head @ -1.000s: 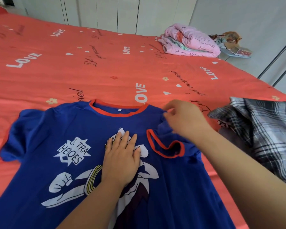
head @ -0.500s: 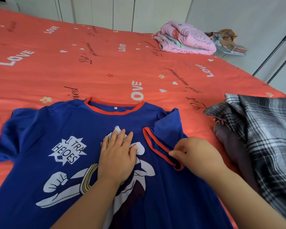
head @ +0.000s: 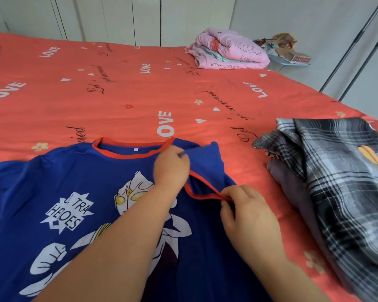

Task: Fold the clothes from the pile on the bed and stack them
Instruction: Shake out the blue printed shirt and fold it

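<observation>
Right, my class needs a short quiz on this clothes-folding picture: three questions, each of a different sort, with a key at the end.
1. True or false: the blue T-shirt lies print side up on the bed.
2. Which hand pinches the red sleeve hem: A left, B right?
3. Fill in: the checked shirt lies to the T-shirt's ___.
Key: 1 true; 2 B, the right hand; 3 right.

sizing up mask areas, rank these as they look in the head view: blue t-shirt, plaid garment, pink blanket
1. blue t-shirt
2. plaid garment
3. pink blanket, which looks smallest but lies farthest from the camera, so its true size is unsure
</observation>
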Demonstrator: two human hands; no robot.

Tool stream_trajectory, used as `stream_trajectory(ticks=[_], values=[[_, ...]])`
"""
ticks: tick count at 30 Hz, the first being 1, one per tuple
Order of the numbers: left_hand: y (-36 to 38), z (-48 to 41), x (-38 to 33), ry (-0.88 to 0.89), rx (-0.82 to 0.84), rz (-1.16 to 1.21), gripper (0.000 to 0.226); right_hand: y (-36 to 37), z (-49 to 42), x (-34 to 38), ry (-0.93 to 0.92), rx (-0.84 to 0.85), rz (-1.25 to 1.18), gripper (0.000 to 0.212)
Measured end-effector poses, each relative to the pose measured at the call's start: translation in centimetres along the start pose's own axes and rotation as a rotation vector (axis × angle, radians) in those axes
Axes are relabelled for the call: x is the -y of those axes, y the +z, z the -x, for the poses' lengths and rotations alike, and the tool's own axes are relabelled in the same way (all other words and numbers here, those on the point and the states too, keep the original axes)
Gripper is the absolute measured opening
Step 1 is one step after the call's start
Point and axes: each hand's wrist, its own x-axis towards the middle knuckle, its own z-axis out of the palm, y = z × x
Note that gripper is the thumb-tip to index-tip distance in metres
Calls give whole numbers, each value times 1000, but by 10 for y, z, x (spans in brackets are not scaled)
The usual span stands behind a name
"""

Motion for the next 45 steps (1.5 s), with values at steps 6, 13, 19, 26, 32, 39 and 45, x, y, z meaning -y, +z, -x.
stream_trajectory(ticks=[6,13,19,26,32,39,45], values=[[-21,20,40,8,-146,-73,32,8,12,4,-114,292,79,31],[-26,35,62,245,175,-658,46,26,11,2,-4,431,175,51],[-99,37,76,330,-175,-501,43,31,9,43,-115,228,57,40],[-223,36,158,-532,-424,-230,74,77,-1,154,-306,400,-239,33],[-241,36,165,-643,-339,334,21,106,-29,218,-313,480,-339,30],[-220,71,205,-392,-722,353,12,145,-78,327,-358,537,-278,32],[-213,71,220,-291,-786,383,29,193,-80,364,-442,637,112,27]])
